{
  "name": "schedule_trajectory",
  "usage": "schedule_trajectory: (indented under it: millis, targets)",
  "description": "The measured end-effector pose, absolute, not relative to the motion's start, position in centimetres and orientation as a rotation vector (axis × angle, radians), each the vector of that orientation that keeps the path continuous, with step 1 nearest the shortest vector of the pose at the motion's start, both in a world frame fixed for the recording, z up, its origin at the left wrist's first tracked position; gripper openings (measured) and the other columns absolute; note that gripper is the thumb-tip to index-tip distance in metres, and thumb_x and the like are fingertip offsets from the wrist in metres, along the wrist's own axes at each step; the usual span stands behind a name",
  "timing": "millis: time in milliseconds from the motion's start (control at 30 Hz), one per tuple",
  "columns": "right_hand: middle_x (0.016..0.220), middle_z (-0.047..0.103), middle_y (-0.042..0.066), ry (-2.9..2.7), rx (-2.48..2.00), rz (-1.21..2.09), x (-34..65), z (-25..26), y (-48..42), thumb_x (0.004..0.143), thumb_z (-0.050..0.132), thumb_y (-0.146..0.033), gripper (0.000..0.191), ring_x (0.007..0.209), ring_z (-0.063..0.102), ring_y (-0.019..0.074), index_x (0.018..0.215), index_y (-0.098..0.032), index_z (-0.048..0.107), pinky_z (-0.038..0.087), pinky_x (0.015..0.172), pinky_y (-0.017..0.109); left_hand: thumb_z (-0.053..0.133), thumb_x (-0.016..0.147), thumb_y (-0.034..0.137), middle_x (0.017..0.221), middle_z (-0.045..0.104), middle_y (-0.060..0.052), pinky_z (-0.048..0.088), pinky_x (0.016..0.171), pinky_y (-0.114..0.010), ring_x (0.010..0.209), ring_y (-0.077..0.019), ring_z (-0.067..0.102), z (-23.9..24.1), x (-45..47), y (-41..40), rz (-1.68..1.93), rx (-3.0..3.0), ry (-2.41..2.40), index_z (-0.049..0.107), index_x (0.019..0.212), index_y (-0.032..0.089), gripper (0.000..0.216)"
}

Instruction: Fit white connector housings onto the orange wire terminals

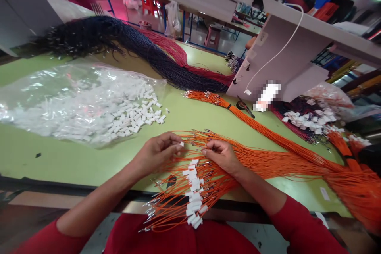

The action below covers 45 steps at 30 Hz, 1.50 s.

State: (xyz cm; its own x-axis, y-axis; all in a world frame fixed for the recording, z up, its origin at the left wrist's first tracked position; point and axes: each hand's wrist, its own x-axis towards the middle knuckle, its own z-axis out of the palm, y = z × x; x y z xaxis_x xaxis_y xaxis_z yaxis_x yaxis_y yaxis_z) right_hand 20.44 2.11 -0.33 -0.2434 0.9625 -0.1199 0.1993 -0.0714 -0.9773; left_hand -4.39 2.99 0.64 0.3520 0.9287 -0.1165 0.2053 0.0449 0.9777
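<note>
Between the thumb and fingers of my left hand (159,151) is a small white plastic connector (181,143). My right hand (224,158), a short way to the right, pinches the end of an orange wire at the edge of a fanned-out bundle of orange wires (268,160). Metal terminals tip the loose wire ends between the hands. Below them, a row of white connectors (195,184) sits on wires that reach over the table's front edge. To the left, many more white connectors (131,121) spill from a clear plastic bag (59,103).
A second tied orange bundle (253,121) crosses behind, near small black-handled snips (245,107). Thick dark blue wires (143,45) and red wires (169,45) lie at the back of the green table (74,166). A grey shelf panel (276,55) stands at the right.
</note>
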Motion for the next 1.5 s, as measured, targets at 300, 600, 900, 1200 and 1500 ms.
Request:
schedule_trajectory:
  millis: [300,600,900,1200,1500]
  targets:
    - [0.061,0.058,-0.003,-1.603,-1.238,1.298,20.6,-0.5,2.0,0.075,0.074,-0.036,0.020,0.056,0.044,0.0094,0.070,-0.018,0.067,0.036,0.053,0.022,0.070,0.081,0.042,0.085,0.074,-0.007,0.059,0.072,-0.035,0.074,-0.0167,0.068,-0.9,-1.5,1.6,0.715,1.084,0.931,0.065,0.094,0.019,0.027]
    - [0.062,0.060,-0.002,-1.670,-1.252,1.259,20.6,-0.6,1.9,0.075,0.070,-0.029,0.012,0.056,0.047,0.0102,0.071,-0.018,0.070,0.037,0.053,0.022,0.072,0.081,0.040,0.083,0.073,-0.004,0.058,0.077,-0.035,0.075,-0.0153,0.067,-1.0,-1.2,1.1,0.712,0.997,0.883,0.068,0.093,0.021,0.023]
    - [0.059,0.055,-0.003,-1.702,-1.285,1.223,20.3,-0.4,1.5,0.072,0.065,-0.022,0.007,0.054,0.044,0.0094,0.067,-0.017,0.065,0.035,0.051,0.021,0.065,0.085,0.043,0.080,0.070,-0.004,0.050,0.060,-0.027,0.066,-0.0143,0.061,-0.5,-0.7,0.6,0.738,1.271,1.012,0.068,0.092,0.019,0.025]
    - [0.068,0.065,0.000,-1.763,-1.245,1.200,20.1,-0.2,1.2,0.075,0.064,-0.021,0.006,0.062,0.054,0.0123,0.073,-0.018,0.068,0.043,0.060,0.023,0.060,0.087,0.036,0.080,0.072,-0.004,0.048,0.060,-0.026,0.067,-0.0150,0.062,-0.3,0.1,0.1,0.817,1.507,1.086,0.072,0.092,0.019,0.021]
    - [0.069,0.067,0.000,-1.905,-1.175,1.145,20.1,0.3,1.3,0.081,0.065,-0.020,0.008,0.063,0.058,0.0140,0.073,-0.018,0.068,0.045,0.063,0.025,0.062,0.088,0.038,0.075,0.069,-0.004,0.043,0.054,-0.025,0.061,-0.0140,0.057,-0.9,0.4,0.0,0.811,1.470,1.077,0.074,0.089,0.017,0.024]
